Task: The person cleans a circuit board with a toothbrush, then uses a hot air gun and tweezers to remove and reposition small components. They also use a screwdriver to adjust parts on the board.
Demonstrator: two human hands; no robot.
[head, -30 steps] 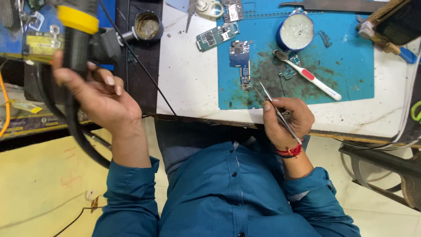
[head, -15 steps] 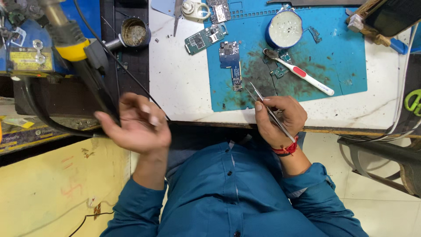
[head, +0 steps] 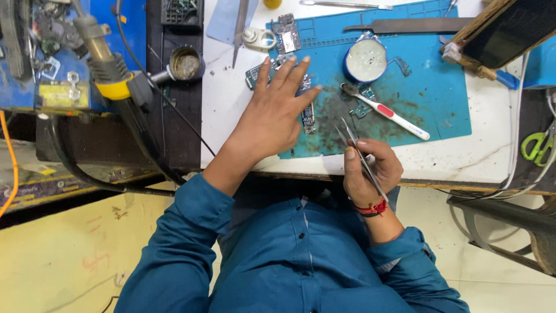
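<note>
My left hand (head: 272, 113) lies flat, fingers spread, over a small circuit board (head: 308, 116) on the blue work mat (head: 428, 98). It holds nothing. My right hand (head: 370, 168) sits at the table's near edge, shut on metal tweezers (head: 354, 142) whose tips point up-left toward the board. The hot-air handle with a yellow collar (head: 110, 69) rests in its stand at the left, away from both hands.
A round tin of paste (head: 365, 61), a red-and-white toothbrush (head: 388, 113) and more board pieces (head: 286, 35) lie on the mat. A metal cup (head: 185, 62) stands left of the table. Green scissors (head: 537, 145) lie at the right edge. A ruler (head: 411, 24) lies at the back.
My left hand let go of the hot-air handle, swung right, and came down flat on the circuit board. The handle now sits in its stand. My right hand stayed put with the tweezers.
</note>
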